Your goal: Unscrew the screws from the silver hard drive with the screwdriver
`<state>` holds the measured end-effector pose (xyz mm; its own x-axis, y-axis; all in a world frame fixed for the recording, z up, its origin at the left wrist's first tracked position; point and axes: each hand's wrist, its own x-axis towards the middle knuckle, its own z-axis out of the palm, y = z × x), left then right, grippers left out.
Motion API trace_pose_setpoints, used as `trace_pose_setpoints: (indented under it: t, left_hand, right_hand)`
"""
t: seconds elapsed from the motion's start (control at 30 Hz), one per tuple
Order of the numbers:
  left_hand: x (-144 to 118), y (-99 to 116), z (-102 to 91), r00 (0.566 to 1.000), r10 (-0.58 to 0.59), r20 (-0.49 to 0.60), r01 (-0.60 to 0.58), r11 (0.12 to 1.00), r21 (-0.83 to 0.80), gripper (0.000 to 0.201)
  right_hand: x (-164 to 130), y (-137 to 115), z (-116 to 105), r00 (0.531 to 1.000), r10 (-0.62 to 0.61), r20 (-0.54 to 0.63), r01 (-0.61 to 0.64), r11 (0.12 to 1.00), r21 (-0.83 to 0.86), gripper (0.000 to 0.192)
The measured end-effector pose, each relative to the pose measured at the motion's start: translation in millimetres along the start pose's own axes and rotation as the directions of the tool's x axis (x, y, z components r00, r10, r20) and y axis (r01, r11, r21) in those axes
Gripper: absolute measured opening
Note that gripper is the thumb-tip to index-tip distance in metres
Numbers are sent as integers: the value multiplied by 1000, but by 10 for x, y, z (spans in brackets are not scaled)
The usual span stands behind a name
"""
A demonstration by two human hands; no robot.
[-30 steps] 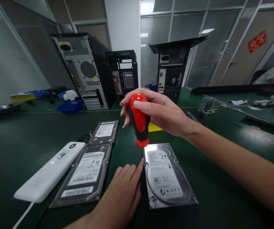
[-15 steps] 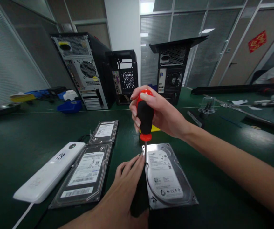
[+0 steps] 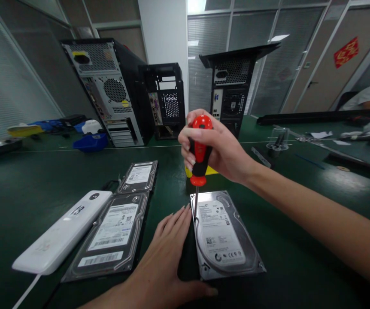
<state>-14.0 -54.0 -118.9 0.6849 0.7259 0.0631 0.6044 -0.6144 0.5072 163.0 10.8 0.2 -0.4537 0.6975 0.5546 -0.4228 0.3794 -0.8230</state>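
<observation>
My right hand (image 3: 217, 143) is wrapped round the handle of a red and black screwdriver (image 3: 200, 154). Its shaft points down, and the tip meets the left edge of a silver hard drive (image 3: 223, 231) with a white label. Flat on the table beside that edge lies my left hand (image 3: 168, 249), fingers stretched forward and thumb spread toward the drive's near corner. The fingertips are against or very close to the drive's left side; I cannot tell which. A yellow object (image 3: 210, 171) is partly hidden behind the right hand.
Two more hard drives (image 3: 114, 231) (image 3: 139, 176) lie to the left, beside a white power bank (image 3: 62, 234) with a cable. Computer cases (image 3: 116, 90) (image 3: 232, 94) stand at the back. A blue bin (image 3: 90, 143) and a clear cup (image 3: 278, 139) flank them. Someone's arm shows far right.
The screwdriver has turned in my right hand, showing more red on its handle, and leans slightly more. My left thumb has spread out to the right. The view has shifted slightly.
</observation>
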Motion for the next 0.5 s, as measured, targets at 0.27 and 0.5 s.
trace_pose_setpoints:
  t: [0.27,0.5]
  left_hand:
    - [-10,15,10,1000,18,8,-19,997,75,113]
    - [-13,-2,18,999,27,38,-31,995,94,108]
  right_hand:
    - [12,55,-6,997,-40,-68,36,998,-47,27]
    - [29,91,17,986,-123,-113,106,984,-140,28]
